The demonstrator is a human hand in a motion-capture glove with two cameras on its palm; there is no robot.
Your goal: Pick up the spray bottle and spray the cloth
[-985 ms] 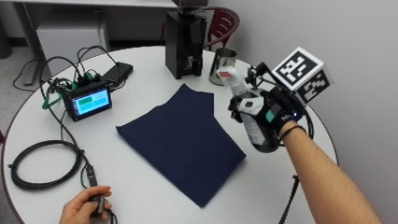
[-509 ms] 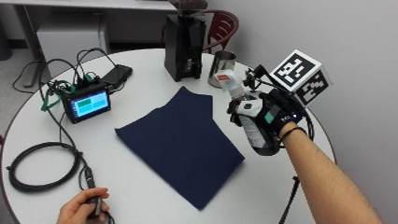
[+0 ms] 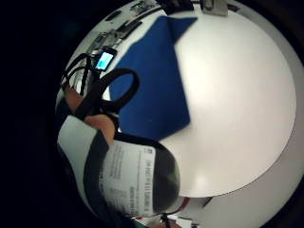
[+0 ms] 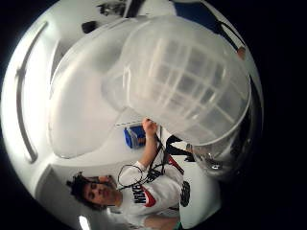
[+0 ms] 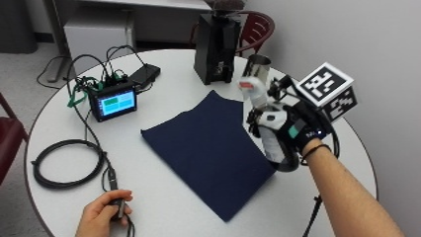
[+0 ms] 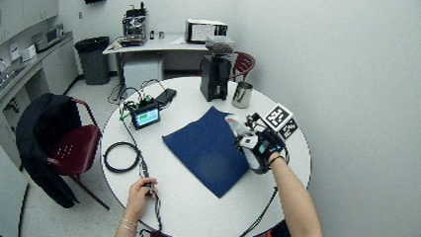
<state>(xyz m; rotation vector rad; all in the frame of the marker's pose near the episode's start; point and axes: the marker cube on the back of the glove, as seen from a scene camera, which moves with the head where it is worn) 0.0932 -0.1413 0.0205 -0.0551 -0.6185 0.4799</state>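
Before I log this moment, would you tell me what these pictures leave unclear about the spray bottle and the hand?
- Trigger of the spray bottle: the gloved right hand covers it in the outside view.
- Label text: too small in the little finger side palm view.
- Nozzle opening: blurred in the outside view; no spray visible on the cloth.
- Liquid level: not discernible in any view.

Matt navy cloth [image 5: 207, 150], glossy plastic bottle [image 5: 271, 140], metal cup [image 5: 258, 69].

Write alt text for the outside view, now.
A gloved right hand holds a spray bottle above the round white table, beside the flat dark blue cloth. A small monitor, black grinder and metal cup stand behind.
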